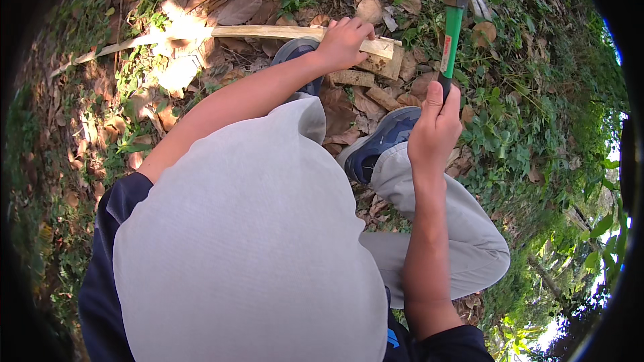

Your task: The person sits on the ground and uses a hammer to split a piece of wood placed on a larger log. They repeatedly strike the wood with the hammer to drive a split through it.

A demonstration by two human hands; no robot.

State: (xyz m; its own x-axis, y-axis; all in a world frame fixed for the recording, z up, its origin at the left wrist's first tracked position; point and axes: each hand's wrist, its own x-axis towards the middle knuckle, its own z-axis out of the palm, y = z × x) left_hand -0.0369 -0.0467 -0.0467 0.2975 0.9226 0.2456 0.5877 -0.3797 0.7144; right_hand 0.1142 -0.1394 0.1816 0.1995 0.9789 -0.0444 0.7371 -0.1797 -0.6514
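My left hand is closed over a long, pale wooden strip, near its right end. That end lies over a short wooden block on the ground; the strip's far-left part runs out over the leaves. My right hand grips a claw hammer by the black lower part of its green handle. The hammer stands raised, to the right of the block, its metal head at the top. Whatever lies beneath my left palm is hidden.
Dry brown leaves and green weeds cover the ground. Small wood pieces lie below the block. My left shoe is beside the strip and my right shoe below the block. Bright sunlight falls on the strip's left half.
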